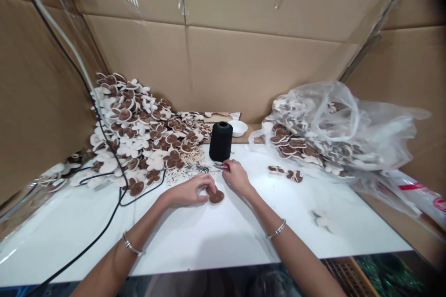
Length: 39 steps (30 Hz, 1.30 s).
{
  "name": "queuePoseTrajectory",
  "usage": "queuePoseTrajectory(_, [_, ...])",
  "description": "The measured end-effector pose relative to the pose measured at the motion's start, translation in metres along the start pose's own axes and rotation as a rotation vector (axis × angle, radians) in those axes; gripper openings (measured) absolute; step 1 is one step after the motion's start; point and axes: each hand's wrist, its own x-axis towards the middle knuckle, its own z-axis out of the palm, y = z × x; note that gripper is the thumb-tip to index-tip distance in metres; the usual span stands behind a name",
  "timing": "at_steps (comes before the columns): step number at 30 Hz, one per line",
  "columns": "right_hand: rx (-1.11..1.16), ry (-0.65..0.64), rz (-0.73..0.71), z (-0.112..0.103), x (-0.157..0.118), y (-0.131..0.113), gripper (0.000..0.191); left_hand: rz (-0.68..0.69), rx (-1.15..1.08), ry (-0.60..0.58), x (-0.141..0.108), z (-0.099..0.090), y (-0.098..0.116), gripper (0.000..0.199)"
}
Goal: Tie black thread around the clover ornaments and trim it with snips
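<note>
Left fingers (206,185) pinch a brown-and-cream lobed cutout (216,197) mid-frame; right fingers (227,166) close narrowly on a small red-handled hand tool (221,166).

On the white worktop (195,241), just below a black thread cone (220,141), the cutout looks light, thin and somewhat stiff, its lobes likely fragile; best held near its centre. A heap of similar cutouts (139,134) fills the upper left of the frame.

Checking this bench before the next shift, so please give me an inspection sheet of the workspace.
Surface: white tabletop, with loose pieces on it.
Job's things: brown-and-white flower-shaped piece; black thread spool.
Clutter: heaped flower-shaped pieces; plastic bag of more; white bowl.
Hands: left hand at the piece; right hand at a red-handled tool.
Cables: black cable across the tabletop.
Surroundings: cardboard walls.
</note>
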Motion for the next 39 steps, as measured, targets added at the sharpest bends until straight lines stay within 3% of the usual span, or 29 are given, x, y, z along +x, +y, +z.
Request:
queuePoseTrajectory(14, [-0.078,0.074,-0.015,0.0082,-0.0011,-0.0014,0.028,-0.106,0.032,-0.02,0.0027,0.0014,0.0058,0.018])
queuePoseTrajectory(39, [-0.075,0.035,-0.021,0.005,-0.0021,-0.003,0.029,-0.168,-0.032,0.004,0.0039,0.0014,0.0068,0.02])
